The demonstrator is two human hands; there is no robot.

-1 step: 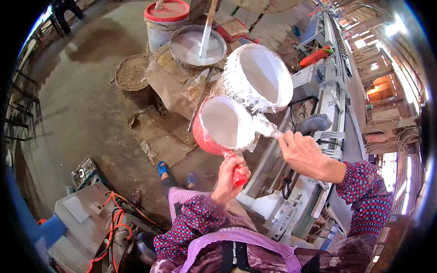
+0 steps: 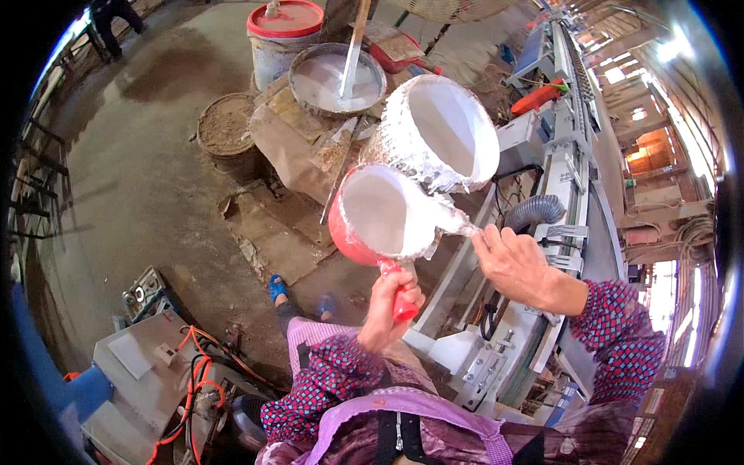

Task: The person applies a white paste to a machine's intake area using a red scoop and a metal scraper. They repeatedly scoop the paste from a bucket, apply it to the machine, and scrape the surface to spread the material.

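Note:
My left hand (image 2: 385,304) is closed around the red handle of a plastic dipper (image 2: 348,234), which holds white liquid. White paste coats the dipper's rim, thickest on the right. My right hand (image 2: 518,265) pinches the end of a flat, scraper-like tool (image 2: 456,220) caked in white; the coating hides its exact kind. The tool's far end meets the dipper's right rim. Just beyond the dipper is a large bucket (image 2: 394,138), its outside crusted with white drips and its mouth tilted toward the right. A pale mass shows inside it.
Behind stand a basin of whitish liquid (image 2: 302,87) with a stick in it, a red-lidded pail (image 2: 273,58) and a brown-filled bucket (image 2: 232,159). A metal conveyor machine (image 2: 542,287) runs along the right. At lower left, orange cables (image 2: 203,364) hang by a grey box (image 2: 128,387).
Very little differs. The scraper-like tool and my right forearm have shifted slightly; both hands keep their grips.

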